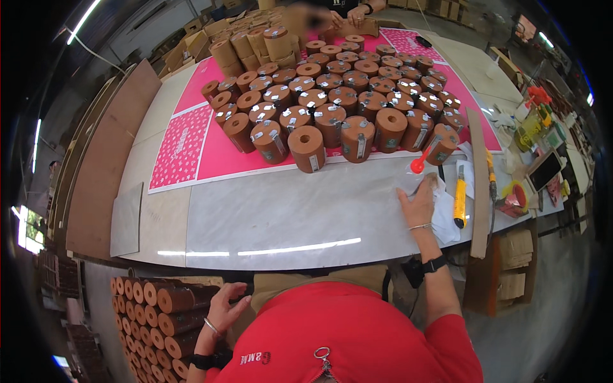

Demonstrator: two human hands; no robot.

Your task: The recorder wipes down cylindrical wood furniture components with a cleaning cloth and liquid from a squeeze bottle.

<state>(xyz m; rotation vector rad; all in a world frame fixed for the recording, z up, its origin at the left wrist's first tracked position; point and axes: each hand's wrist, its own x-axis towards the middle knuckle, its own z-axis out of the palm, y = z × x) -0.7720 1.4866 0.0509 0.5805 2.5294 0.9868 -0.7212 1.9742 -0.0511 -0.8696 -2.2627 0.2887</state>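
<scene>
My right hand (418, 205) is at the right of the grey tabletop, thumb and fingers curled round a pale squeeze bottle with a red nozzle (417, 166). Most of the bottle's body is hidden by the hand. The nozzle points away, toward the nearest right brown cylinder (442, 144), which tilts a little. Beside the hand lies crumpled white cloth or paper (446, 214). My left hand (225, 307) hangs below the table edge with fingers apart, holding nothing, next to a stack of brown cylinders (182, 299).
Many brown cylinders (306, 148) with center holes stand on a pink sheet (233, 167). A yellow cutter (460, 203) and a wooden strip (477, 185) lie right. A phone (546, 171) stands among clutter. Another person's hand (357, 14) is at the far edge.
</scene>
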